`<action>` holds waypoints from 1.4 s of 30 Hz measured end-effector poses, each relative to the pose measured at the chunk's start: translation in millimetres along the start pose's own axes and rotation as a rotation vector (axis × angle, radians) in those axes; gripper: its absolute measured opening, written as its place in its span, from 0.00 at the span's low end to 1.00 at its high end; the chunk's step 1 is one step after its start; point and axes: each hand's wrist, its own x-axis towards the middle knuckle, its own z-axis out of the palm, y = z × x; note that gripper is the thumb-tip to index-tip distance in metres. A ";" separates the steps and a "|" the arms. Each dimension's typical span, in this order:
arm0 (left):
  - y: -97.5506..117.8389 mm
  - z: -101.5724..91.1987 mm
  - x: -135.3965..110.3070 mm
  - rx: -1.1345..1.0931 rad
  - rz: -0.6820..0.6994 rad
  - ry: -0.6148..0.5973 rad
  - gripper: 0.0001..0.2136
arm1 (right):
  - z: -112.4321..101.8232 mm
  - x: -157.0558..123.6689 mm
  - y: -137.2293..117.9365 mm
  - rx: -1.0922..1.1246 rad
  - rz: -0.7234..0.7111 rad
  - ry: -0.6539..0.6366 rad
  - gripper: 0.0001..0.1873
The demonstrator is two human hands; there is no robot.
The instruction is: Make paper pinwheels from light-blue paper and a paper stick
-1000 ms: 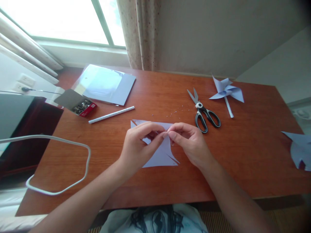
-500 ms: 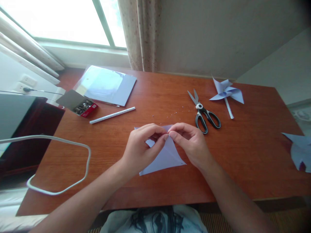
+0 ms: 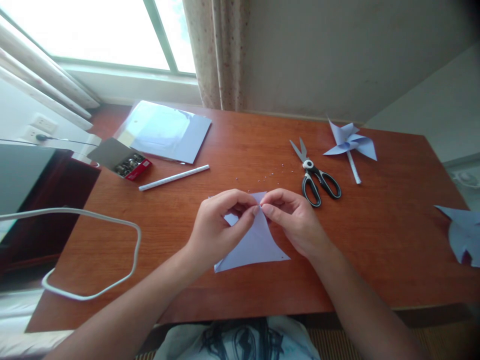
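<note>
A pale sheet of paper (image 3: 252, 249) with pointed corners lies under both hands near the table's front edge. My left hand (image 3: 224, 222) pinches its upper part between thumb and forefinger. Beside it, fingertips almost touching, my right hand (image 3: 294, 218) pinches the same paper. A small dark dot shows at the paper's lower right corner. Whether anything tiny sits between the fingertips is hidden. Just beyond my right hand lie scissors (image 3: 309, 172) with black and white handles, blades slightly apart. A finished paper pinwheel (image 3: 348, 142) on a white stick rests at the back right.
A rolled white paper stick (image 3: 174, 178) lies left of centre, by an open red box (image 3: 137, 167) of small metal pieces. Behind are a plastic-sleeved paper pack (image 3: 168, 132) and tiny scattered bits. A white cable (image 3: 137, 250) loops at left; cut paper (image 3: 463, 232) lies far right.
The paper's lower right corner has shifted slightly right and down. Both hands stay pinched in nearly the same place.
</note>
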 end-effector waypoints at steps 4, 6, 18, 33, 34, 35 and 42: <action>0.4 0.2 0.5 -0.075 -0.033 -0.009 0.03 | 0.0 0.1 -0.3 0.007 -0.010 -0.005 0.07; 0.7 0.0 0.8 -0.112 -0.046 -0.015 0.04 | 0.0 -0.5 -1.7 -0.017 -0.029 -0.005 0.06; -3.8 0.3 -0.6 0.237 0.140 0.074 0.03 | 10.0 -9.1 -3.5 -0.885 -0.596 0.137 0.04; -4.9 0.9 -3.0 0.178 0.072 0.081 0.01 | 13.0 -10.9 -2.0 -0.900 -0.741 0.227 0.05; -4.8 1.1 -2.7 0.156 0.060 0.080 0.01 | 13.0 -11.0 -1.3 -0.914 -0.771 0.232 0.06; -4.8 1.2 -2.4 0.134 0.046 0.080 0.01 | 12.8 -11.2 -0.6 -0.935 -0.799 0.235 0.07; -7.1 2.7 -0.4 0.005 -0.046 0.066 0.03 | 10.3 -12.4 0.9 -1.073 -0.909 0.223 0.10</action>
